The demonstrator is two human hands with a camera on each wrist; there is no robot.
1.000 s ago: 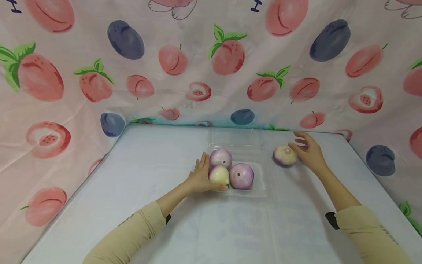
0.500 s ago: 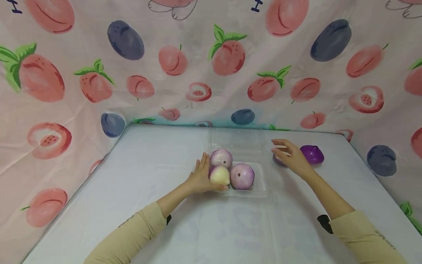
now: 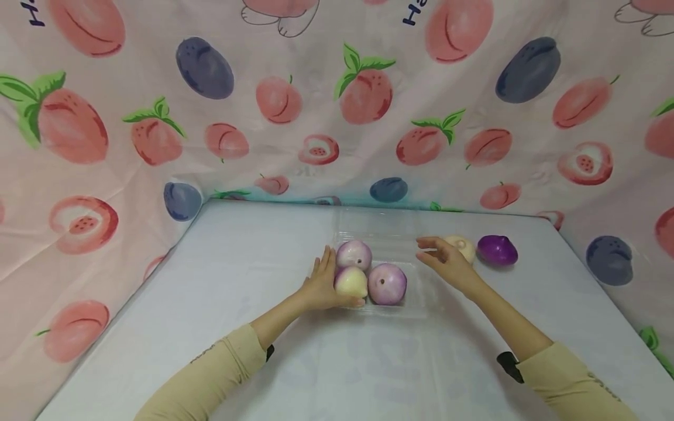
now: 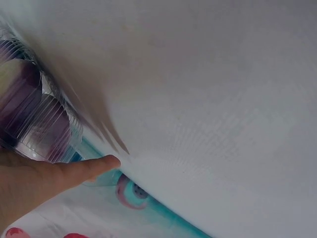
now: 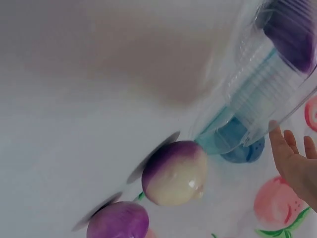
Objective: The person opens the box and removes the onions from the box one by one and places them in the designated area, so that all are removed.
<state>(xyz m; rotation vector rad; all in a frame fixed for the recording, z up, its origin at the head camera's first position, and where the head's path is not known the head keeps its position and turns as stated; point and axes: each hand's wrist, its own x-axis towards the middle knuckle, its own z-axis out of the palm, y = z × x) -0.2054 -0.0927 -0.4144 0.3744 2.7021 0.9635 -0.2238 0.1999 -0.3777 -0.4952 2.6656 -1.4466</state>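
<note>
A see-through plastic box [image 3: 417,285] with ribbed sides sits on the white table [image 3: 247,245], in front of the person. What looks like its clear lid [image 3: 376,221] lies back on the far side, so the top is open and things can go in or out.

Three round, shiny vegetables are in the box. A pale purple ball with a small dark spot [image 3: 354,255] is at the back left. A creamy yellow one with some purple [image 3: 351,282] is in front of it. A bigger pale purple ball [image 3: 387,284] is beside them, a bit to the right. They sit close together on the left side, which leaves a little room on the right.

The left hand [image 3: 318,291] lies against the left side of the box, with straight fingers and its thumb along the front. It is not wrapped around anything. I think it is there so the light box does not slip.

The right hand [image 3: 447,266] is up near the right edge of the box. Its fingers bend softly and nothing is in them. They look roomy enough to fit around a ball.

Two more vegetables sit on the table, right of the box: a cream-and-purple ball [image 5: 174,173], partly behind the right hand in the head view, and a deep purple ball [image 3: 497,250] just beside it. They are probably put there because that side is easy for the right hand to reach.
</note>
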